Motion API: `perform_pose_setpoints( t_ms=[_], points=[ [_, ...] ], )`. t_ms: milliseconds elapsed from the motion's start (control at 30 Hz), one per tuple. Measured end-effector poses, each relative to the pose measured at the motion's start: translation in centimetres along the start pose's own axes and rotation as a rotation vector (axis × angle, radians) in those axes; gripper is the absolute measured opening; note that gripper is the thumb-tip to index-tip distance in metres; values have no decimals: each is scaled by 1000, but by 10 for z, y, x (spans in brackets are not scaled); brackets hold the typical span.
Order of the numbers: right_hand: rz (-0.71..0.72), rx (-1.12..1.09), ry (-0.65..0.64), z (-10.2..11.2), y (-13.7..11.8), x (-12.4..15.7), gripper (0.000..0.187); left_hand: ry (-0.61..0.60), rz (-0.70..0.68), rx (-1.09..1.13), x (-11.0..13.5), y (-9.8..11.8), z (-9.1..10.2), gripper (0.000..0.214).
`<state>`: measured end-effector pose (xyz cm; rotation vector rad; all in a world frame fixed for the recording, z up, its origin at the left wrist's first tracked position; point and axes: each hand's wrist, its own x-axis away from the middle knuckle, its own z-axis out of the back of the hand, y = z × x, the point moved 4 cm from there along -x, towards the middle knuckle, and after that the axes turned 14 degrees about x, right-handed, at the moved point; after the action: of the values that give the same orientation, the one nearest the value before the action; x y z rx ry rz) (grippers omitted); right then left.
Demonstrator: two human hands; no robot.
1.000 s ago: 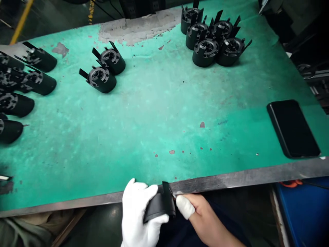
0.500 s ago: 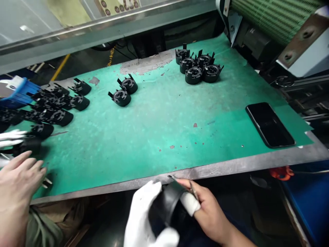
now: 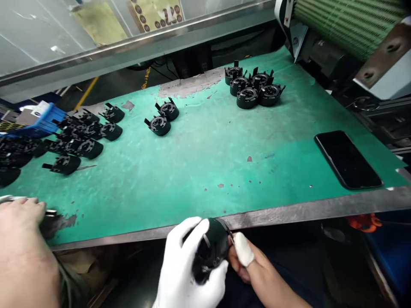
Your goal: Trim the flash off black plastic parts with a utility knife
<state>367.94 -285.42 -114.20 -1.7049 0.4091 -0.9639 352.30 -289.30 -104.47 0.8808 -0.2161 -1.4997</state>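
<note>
My left hand [image 3: 184,267], in a white glove, grips a round black plastic part [image 3: 212,248] just below the front edge of the green table [image 3: 199,162]. My right hand [image 3: 253,267] is bare with a white wrap on the thumb. It presses against the part's right side and pinches a thin metal tool at the part's rim. Two more black parts [image 3: 162,117] lie at mid-table, and a tight cluster of several parts [image 3: 253,85] stands at the far right.
A black phone [image 3: 348,159] lies flat near the table's right edge. Many black parts [image 3: 73,137] and a blue crate [image 3: 38,122] fill the left side. Another person's hand [image 3: 22,239] rests at the lower left. A green-roller machine [image 3: 346,25] stands at the back right.
The view has tilted up from the tabletop, bringing in the machine and the co-worker's hand. I have turned the part in my hands; its open underside now faces me.
</note>
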Motion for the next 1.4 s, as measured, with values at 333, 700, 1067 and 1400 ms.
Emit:
perform_pose_setpoints(
  t_ms=[333,700,1067,1400],
  points=[
    [91,88,-61,12,-17,-11,45,116,-59,-93,2,-15,-32,44],
    [55,252,-74,16,-12,-22,43,192,-57,-114,8,-22,-39,46],
    [13,196,-7,14,-6,-27,48,244,-110,-78,14,-24,-42,46],
    [15,328,-8,20,-10,-27,43,289,-125,-127,12,-26,-46,48]
  ],
)
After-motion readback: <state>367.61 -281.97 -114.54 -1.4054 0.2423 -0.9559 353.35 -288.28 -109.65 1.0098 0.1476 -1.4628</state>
